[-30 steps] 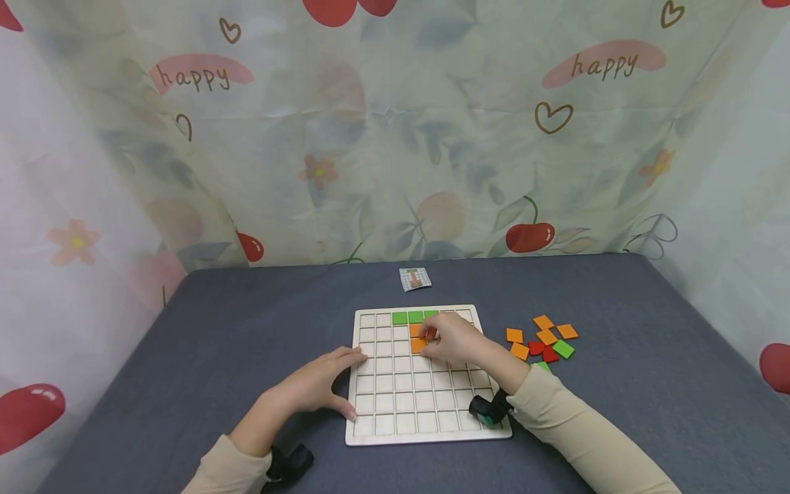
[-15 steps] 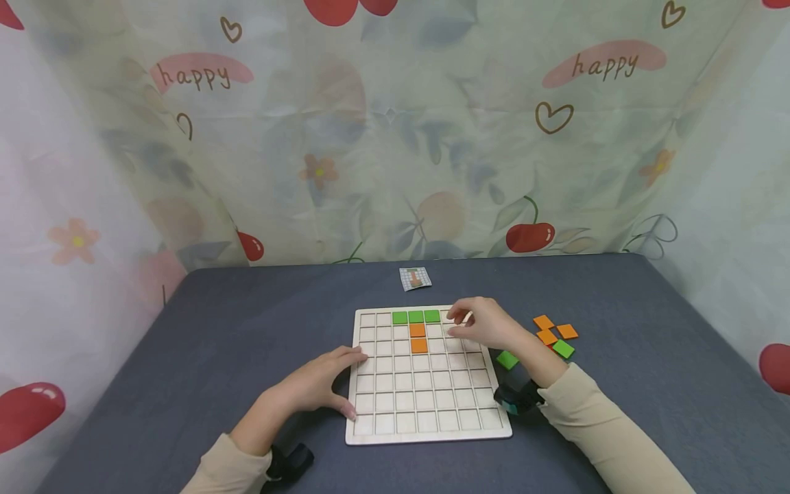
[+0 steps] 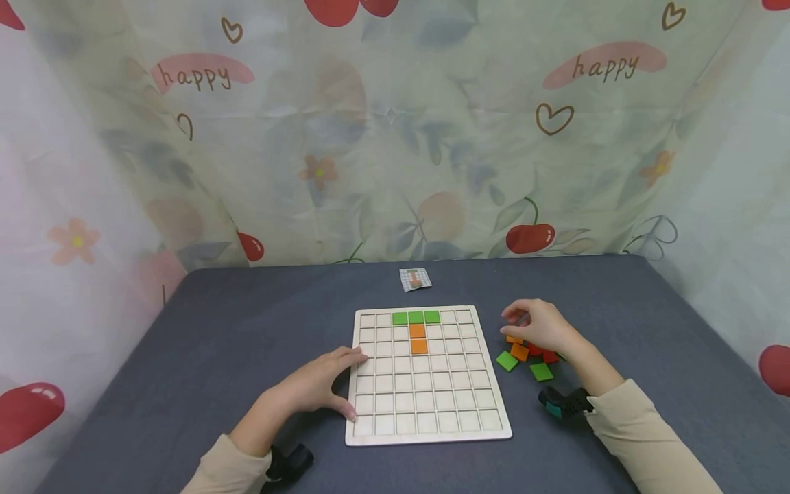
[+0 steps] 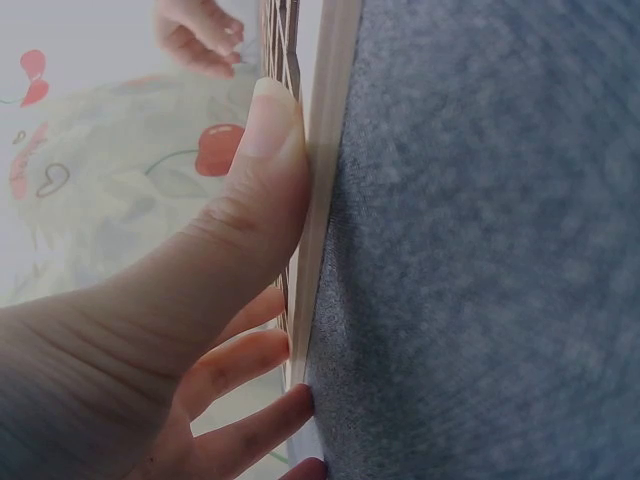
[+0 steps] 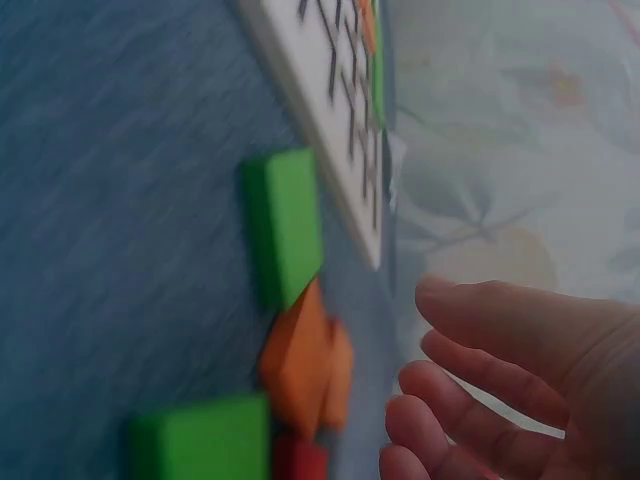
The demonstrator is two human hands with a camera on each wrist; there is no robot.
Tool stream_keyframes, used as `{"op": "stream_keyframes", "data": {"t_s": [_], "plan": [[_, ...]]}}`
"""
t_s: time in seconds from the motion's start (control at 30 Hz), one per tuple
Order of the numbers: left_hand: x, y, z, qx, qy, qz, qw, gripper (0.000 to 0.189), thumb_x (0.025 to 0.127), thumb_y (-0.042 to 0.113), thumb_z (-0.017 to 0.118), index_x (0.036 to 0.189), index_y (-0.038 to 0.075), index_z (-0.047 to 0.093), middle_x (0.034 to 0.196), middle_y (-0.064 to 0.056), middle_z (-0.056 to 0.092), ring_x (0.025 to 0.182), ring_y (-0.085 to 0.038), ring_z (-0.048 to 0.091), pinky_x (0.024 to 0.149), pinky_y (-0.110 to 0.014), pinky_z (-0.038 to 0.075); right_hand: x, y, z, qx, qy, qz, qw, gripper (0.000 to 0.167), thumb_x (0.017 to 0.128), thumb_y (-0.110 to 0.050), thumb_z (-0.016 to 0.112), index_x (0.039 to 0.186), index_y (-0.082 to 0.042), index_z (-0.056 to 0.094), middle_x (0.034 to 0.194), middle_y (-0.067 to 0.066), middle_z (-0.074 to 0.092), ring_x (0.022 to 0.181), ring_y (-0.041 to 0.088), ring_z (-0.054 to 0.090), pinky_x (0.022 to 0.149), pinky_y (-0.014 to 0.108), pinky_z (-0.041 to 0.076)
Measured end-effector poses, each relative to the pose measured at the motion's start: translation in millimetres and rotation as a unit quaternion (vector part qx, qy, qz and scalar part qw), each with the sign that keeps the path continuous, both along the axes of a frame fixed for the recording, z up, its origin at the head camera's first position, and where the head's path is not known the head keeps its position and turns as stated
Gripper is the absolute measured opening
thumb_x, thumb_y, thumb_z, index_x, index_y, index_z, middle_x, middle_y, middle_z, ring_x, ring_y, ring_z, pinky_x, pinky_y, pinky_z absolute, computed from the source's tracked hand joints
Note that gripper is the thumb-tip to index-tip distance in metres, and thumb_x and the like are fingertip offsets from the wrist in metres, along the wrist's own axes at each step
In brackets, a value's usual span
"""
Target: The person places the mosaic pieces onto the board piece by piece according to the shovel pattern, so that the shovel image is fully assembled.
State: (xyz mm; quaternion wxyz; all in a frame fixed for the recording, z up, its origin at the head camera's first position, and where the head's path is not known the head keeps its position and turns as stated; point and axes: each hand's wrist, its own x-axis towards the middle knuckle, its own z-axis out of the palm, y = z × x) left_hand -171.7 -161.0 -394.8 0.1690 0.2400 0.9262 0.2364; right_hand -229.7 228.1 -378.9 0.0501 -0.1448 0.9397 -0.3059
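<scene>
A pale wooden grid board lies on the table. Three green tiles fill the middle of its far row, and two orange tiles run down from the centre one. My left hand rests along the board's left edge, its thumb and fingertips on the rim. Over the loose pile to the right hovers my right hand, fingers loosely bent with nothing between them. Below it are a green tile, an orange tile and red pieces; the hand hides part of the pile.
A small printed card with a grid picture lies behind the board. The table has a dark grey cloth. A patterned curtain hangs along its back and sides. Another green tile sits at the pile's near side.
My right hand has left the two orange tiles on the board and moved right, across the board's edge to above the loose pile. The left hand has stayed in place.
</scene>
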Motion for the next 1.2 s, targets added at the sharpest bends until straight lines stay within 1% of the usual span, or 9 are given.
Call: {"op": "stream_keyframes", "data": {"t_s": [0.1, 0.27, 0.6, 0.83, 1.03, 1.2], "plan": [[-0.1, -0.1, 0.1, 0.002, 0.001, -0.002, 1.0000, 0.091, 0.061, 0.036, 0.084, 0.137, 0.006, 0.044, 0.143, -0.017, 0.041, 0.130, -0.035, 0.041, 0.103, -0.053, 0.036, 3.0, 6, -2.8, 0.008, -0.003, -0.011, 0.9999, 0.028, 0.083, -0.017, 0.069, 0.102, 0.002, 0.065, 0.094, 0.016, 0.065, 0.075, 0.019, 0.058, 0.064, 0.027, 0.048], [-0.6, -0.1, -0.1, 0.003, 0.004, -0.006, 1.0000, 0.092, 0.061, 0.037, 0.084, 0.137, 0.005, 0.044, 0.143, -0.017, 0.041, 0.130, -0.035, 0.042, 0.103, -0.052, 0.036, 5.7, 11, -8.6, 0.016, 0.002, -0.015, 0.9998, 0.027, 0.082, -0.018, 0.070, 0.099, 0.002, 0.066, 0.091, 0.016, 0.065, 0.072, 0.017, 0.055, 0.064, 0.027, 0.046], [-0.6, 0.1, -0.2, 0.006, 0.000, -0.003, 1.0000, 0.092, 0.061, 0.037, 0.084, 0.138, 0.006, 0.044, 0.144, -0.017, 0.040, 0.132, -0.035, 0.040, 0.104, -0.052, 0.035, 4.1, 10, -16.6, 0.029, 0.025, 0.002, 0.9993, 0.027, 0.080, -0.018, 0.072, 0.096, 0.002, 0.066, 0.087, 0.013, 0.065, 0.069, 0.013, 0.054, 0.063, 0.026, 0.045], [-0.4, 0.5, -0.4, 0.004, -0.001, 0.001, 1.0000, 0.092, 0.061, 0.038, 0.084, 0.138, 0.006, 0.044, 0.144, -0.017, 0.040, 0.131, -0.035, 0.040, 0.104, -0.052, 0.035, 1.9, 6, -17.6, 0.053, 0.031, -0.001, 0.9981, 0.025, 0.078, -0.018, 0.073, 0.092, 0.002, 0.066, 0.084, 0.011, 0.064, 0.068, 0.013, 0.052, 0.063, 0.025, 0.043], [-0.1, 0.7, -0.4, 0.003, -0.001, 0.003, 1.0000, 0.092, 0.061, 0.038, 0.084, 0.138, 0.007, 0.044, 0.143, -0.016, 0.041, 0.131, -0.035, 0.041, 0.104, -0.052, 0.035, 3.8, 2, -15.2, 0.063, 0.035, -0.002, 0.9974, 0.022, 0.078, -0.017, 0.073, 0.089, 0.001, 0.066, 0.082, 0.011, 0.062, 0.070, 0.015, 0.050, 0.063, 0.026, 0.041], [0.1, 0.8, -0.3, 0.001, 0.000, 0.004, 1.0000, 0.092, 0.060, 0.038, 0.084, 0.138, 0.007, 0.044, 0.143, -0.016, 0.041, 0.131, -0.035, 0.041, 0.104, -0.052, 0.036, 2.5, 2, -14.6, 0.064, 0.037, -0.002, 0.9972, 0.021, 0.079, -0.017, 0.072, 0.089, 0.000, 0.066, 0.082, 0.011, 0.062, 0.070, 0.015, 0.049, 0.063, 0.026, 0.040]]}}
